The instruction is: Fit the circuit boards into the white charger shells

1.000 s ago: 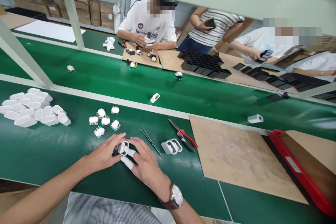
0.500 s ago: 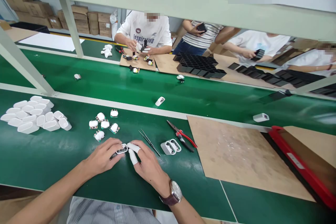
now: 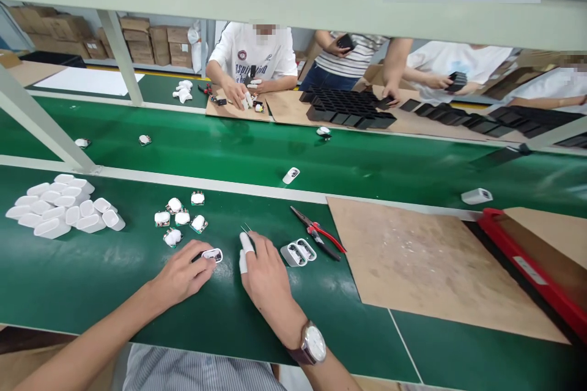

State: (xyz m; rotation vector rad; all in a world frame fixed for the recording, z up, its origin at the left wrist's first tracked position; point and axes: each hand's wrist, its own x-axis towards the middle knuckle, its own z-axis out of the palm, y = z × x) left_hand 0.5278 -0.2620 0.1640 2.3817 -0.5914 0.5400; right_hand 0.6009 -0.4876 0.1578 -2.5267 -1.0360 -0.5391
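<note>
My left hand (image 3: 186,272) is closed around a small white oval housing (image 3: 211,255). The housing's open end faces up and right, with dark and metallic parts inside. My right hand (image 3: 265,275), with white finger cots on two fingers, lies palm down over the tweezers (image 3: 246,228). Only the tweezers' tips stick out past its fingers. Those fingers reach forward, somewhat apart; whether they touch the tweezers is hidden. Just right of this hand stand two joined white oval housings (image 3: 298,253) with parts inside. Beyond my left hand lie several small circuit boards with white tops (image 3: 182,217).
White empty-looking housings (image 3: 52,227) cluster at the left. Red-handled pliers (image 3: 318,232) lie beside a cardboard sheet (image 3: 394,263) and a red-edged tray (image 3: 527,269). Loose pieces sit on the green belt (image 3: 220,156). A metal post (image 3: 46,110) slants at the left. Co-workers handle parts opposite.
My right hand has left the housing and moved right, over the tweezers. My left hand still holds the housing in about the same place. Pieces on the belt have shifted right.
</note>
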